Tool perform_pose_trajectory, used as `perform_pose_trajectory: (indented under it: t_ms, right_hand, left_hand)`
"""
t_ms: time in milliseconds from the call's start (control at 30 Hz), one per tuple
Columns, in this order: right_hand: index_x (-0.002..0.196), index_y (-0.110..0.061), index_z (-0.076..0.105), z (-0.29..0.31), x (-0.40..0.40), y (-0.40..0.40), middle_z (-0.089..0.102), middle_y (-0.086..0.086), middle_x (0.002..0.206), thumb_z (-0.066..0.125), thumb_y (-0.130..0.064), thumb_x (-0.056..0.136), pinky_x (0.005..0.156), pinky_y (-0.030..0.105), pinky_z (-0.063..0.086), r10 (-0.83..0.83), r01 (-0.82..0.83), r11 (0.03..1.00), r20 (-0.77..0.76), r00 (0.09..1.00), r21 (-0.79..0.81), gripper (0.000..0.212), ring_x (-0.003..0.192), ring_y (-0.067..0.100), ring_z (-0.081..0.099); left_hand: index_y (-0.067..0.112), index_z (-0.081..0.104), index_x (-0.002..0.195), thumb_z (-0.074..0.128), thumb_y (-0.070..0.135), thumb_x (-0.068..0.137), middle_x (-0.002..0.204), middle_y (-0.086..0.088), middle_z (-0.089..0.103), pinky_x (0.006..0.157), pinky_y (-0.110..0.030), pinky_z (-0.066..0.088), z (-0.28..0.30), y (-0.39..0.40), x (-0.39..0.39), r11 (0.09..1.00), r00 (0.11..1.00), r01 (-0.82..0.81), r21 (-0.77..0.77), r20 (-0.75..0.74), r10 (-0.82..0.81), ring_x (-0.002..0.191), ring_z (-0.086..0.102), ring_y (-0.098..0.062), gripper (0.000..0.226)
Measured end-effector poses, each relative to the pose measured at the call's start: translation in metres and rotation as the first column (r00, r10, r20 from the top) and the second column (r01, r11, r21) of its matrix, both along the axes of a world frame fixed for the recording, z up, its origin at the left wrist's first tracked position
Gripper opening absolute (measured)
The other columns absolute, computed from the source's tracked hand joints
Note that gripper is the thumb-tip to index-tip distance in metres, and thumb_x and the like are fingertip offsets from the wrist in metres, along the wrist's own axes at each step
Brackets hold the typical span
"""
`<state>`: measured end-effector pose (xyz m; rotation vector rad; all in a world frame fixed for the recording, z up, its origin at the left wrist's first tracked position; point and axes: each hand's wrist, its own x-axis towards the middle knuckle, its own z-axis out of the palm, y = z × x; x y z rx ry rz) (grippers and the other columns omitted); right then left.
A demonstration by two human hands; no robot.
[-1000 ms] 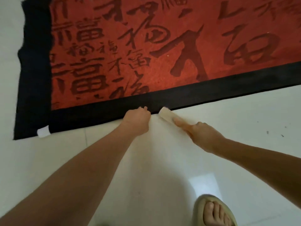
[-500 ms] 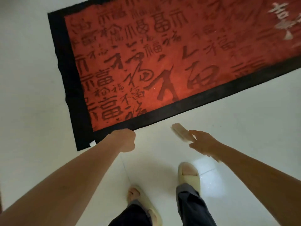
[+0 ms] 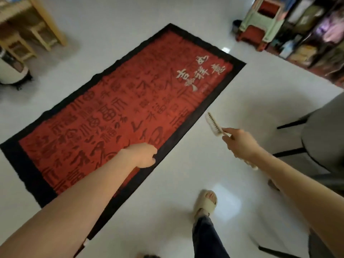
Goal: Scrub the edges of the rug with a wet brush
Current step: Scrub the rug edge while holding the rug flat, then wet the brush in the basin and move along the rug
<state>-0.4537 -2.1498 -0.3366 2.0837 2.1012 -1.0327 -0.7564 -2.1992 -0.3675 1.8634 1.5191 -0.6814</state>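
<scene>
While the red rectangular rug with a black border lies flat on the glossy white floor, the right hand grips a pale bristled brush above bare tiles beside its edge. The left hand, fingers loosely curled, holds nothing. A grey chair crowds the right; wooden stools stand far left.

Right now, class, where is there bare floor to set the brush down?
Bare white floor lies between the rug border and the dark chair, beside the brush. The far right is crowded with stools and shelves.
</scene>
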Motion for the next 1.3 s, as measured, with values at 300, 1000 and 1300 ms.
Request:
perform_pose_trajectory:
  t_ms: [300,1000,1300]
  right_hand:
    - [0.135,-0.014,0.053,0.096,0.193,0.177,0.06,0.002,0.078,0.045,-0.016,0.099,0.05,0.022,0.045,-0.189,0.197,0.972,-0.079,0.979,0.126,0.037,0.053,0.016,0.054]
    - [0.134,-0.021,0.055,0.235,0.371,0.682,0.05,-0.014,0.061,0.046,-0.022,0.099,0.038,0.011,0.031,-0.443,0.505,0.71,-0.247,0.862,0.49,0.037,0.039,0.003,0.046]
    - [0.139,-0.022,0.051,0.223,0.503,0.919,0.068,0.0,0.094,0.046,-0.022,0.098,0.04,0.012,0.033,-0.412,0.48,0.688,-0.251,0.876,0.544,0.041,0.054,0.006,0.054]
  left_hand:
    - [0.015,0.051,0.139,0.045,0.026,0.099,0.14,-0.007,0.053,0.102,-0.034,0.043,0.095,0.257,0.221,0.967,0.983,0.145,0.209,0.085,-0.166,0.127,0.049,-0.025,0.042]
    - [0.018,0.044,0.144,0.044,0.029,0.099,0.148,-0.006,0.044,0.107,-0.033,0.039,0.229,0.867,0.453,0.808,0.892,0.372,0.457,0.065,-0.447,0.133,0.044,-0.025,0.047]
    - [0.02,0.062,0.118,0.05,0.028,0.094,0.123,-0.002,0.062,0.095,-0.038,0.05,0.221,1.103,0.577,0.852,0.907,0.245,0.463,0.201,-0.369,0.107,0.059,-0.021,0.028]
